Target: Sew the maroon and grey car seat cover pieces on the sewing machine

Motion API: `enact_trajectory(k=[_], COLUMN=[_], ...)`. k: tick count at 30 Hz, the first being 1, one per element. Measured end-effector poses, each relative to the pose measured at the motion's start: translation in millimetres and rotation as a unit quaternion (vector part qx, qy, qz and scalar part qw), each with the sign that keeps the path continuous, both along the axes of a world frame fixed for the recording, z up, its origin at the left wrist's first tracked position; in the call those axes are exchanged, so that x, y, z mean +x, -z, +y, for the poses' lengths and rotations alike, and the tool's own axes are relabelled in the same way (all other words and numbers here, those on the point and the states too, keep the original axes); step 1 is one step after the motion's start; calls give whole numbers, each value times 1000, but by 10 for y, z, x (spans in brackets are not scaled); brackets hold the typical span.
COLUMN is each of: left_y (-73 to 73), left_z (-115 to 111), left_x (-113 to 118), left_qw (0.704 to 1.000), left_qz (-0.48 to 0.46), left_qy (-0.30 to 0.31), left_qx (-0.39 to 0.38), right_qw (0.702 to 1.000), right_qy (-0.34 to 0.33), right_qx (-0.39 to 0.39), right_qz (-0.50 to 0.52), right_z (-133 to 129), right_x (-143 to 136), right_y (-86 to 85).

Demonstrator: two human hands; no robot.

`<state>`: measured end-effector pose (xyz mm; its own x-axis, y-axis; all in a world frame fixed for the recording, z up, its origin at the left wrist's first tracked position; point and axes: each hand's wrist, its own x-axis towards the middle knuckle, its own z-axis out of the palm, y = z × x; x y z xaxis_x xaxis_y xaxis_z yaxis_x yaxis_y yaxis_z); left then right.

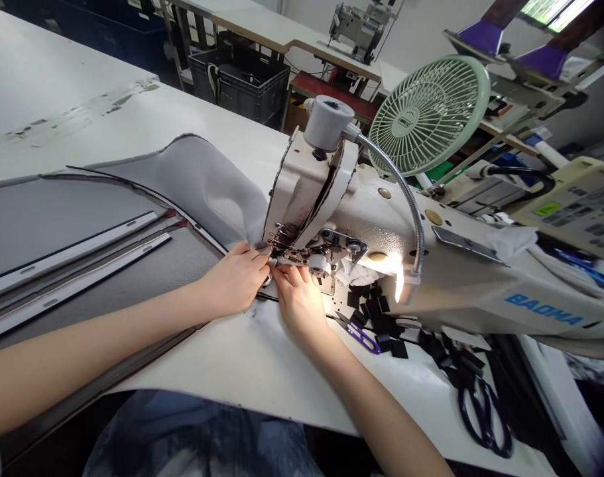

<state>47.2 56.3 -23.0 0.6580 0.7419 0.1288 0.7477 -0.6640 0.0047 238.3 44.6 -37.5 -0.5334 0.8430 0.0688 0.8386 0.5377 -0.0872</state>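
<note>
Right at the head of a worn, cream-painted metal sewing machine [461, 271], both bare hands meet over the edge of a soft gray fabric piece [182, 169]. The left hand [237, 278] rests on the fabric, its fingers bent and close together; whether they pinch it is hidden. The right hand [302, 301] reaches in beside it, fingers slightly spread and tips at the fabric edge; their grip cannot be made out either.

The fabric lies on the smooth white table [232, 364], rising in a rounded fold left of the machine, its curved seam edged in dark trim. Two stiff, slotted white strips [77, 252] run nearly parallel across its flatter part. A ribbed, shiny metal hose [411, 199] arches down to a lit lamp [407, 286].

Small, flat black squares [399, 348] lie scattered on the table by purple-handled thread snips [364, 338], with dark-handled scissors [485, 414] farther right. A crumpled white cloth [356, 273] sits under the machine arm.

Behind the table, a gray plastic crate [254, 99] holds dark material and a pale looped strap. The dark blue bin [132, 43] at upper left has contents too dim to identify.
</note>
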Motion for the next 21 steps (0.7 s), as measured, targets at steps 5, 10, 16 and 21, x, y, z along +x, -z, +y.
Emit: enact_trajectory(k=[5,10,16,21], left_y=[25,-53,-342,-504], left_z=[-17,21,349,769], left_x=[3,-4,-406,-496], left_qw=[1000,999,997,985], left_qz=[-5,-13,-72,93], left_qy=[0,-10,2,-113], left_qx=[0,-29,-32,-91], right_qw=[1000,1000,1000,999], right_qy=[-3,8,2,-7], right_qx=[1,-10,13,19], right_qz=[6,16,19,-44], right_z=[12,92,-5,-54], right_x=[-10,12,-64,-532], right_y=[15,21,-130,-318])
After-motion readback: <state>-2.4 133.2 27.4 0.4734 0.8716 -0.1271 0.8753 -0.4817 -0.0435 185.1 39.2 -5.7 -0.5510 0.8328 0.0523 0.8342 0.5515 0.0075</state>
